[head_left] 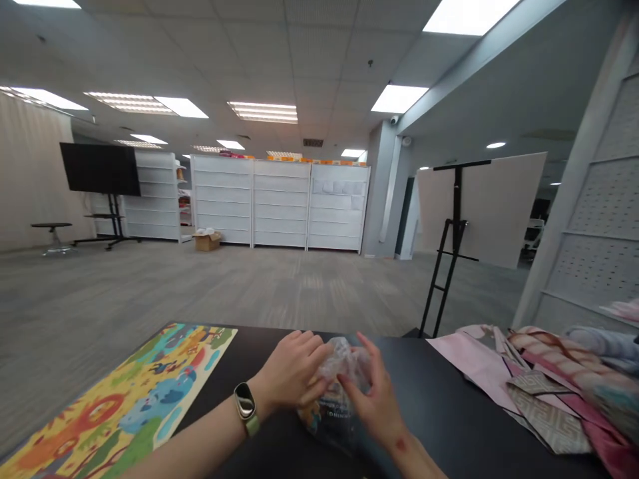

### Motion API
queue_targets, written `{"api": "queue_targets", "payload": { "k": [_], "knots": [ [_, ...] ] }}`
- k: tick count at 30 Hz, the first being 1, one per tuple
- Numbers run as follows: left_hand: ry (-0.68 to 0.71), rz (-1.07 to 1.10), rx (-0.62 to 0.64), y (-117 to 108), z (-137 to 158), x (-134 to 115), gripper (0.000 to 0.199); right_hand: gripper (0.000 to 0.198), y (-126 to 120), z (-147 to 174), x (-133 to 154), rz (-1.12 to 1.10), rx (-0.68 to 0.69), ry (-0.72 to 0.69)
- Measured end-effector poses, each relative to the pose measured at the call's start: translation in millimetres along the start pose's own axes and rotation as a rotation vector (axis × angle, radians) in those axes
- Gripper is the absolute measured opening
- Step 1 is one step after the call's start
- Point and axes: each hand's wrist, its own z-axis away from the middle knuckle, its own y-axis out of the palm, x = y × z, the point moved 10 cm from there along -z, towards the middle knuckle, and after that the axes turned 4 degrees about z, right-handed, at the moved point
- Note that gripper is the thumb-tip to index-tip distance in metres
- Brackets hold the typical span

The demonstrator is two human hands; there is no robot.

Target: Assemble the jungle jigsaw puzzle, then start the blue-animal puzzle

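A clear plastic bag [342, 359] stands upright on the dark table in front of me, its crumpled top gathered upward. Something with colourful print and white lettering shows through its lower part; its kind I cannot make out. My left hand [294, 369], with a watch [245, 402] on the wrist, has its fingers curled against the upper left side of the bag. On the other side my right hand [374, 399] curves around the bag, thumb in front and index finger raised, the plastic between them. The remaining right fingers are partly hidden.
A bright cartoon-print mat [164, 379] lies at the left of the black table [439, 406]. Folded pink and patterned cloths [544, 392] pile up at the right. Beyond are a black easel stand [444, 266], white shelves [279, 206], a cardboard box [207, 241] and a screen [100, 169].
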Motion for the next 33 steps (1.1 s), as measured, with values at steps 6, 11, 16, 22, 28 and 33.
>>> {"api": "queue_targets", "payload": {
  "k": [6,11,16,22,28,33],
  "knots": [
    [-0.052,0.136,0.090,19.8,23.7,1.7,0.092,0.058,-27.7,-2.4,-7.6,0.019,-0.153,-0.013],
    [-0.203,0.240,0.191,80.4,68.9,18.7,0.130,0.054,-43.3,-3.6,-8.8,0.010,-0.259,0.009],
    [-0.227,0.333,0.197,86.6,71.2,16.8,0.121,0.057,-57.8,-6.4,-4.0,-0.038,-0.321,0.045],
    [-0.190,0.420,0.202,87.7,53.3,1.1,0.114,0.058,-74.3,-5.1,4.4,0.011,-0.276,0.080],
    [-0.144,0.482,0.171,97.5,43.4,-11.9,0.104,0.054,-95.7,-13.3,23.7,0.044,-0.296,0.055],
    [-0.176,0.471,0.179,100.3,47.8,-9.9,0.097,0.054,-108.8,-29.2,37.3,0.043,-0.268,0.059]
  ]
}}
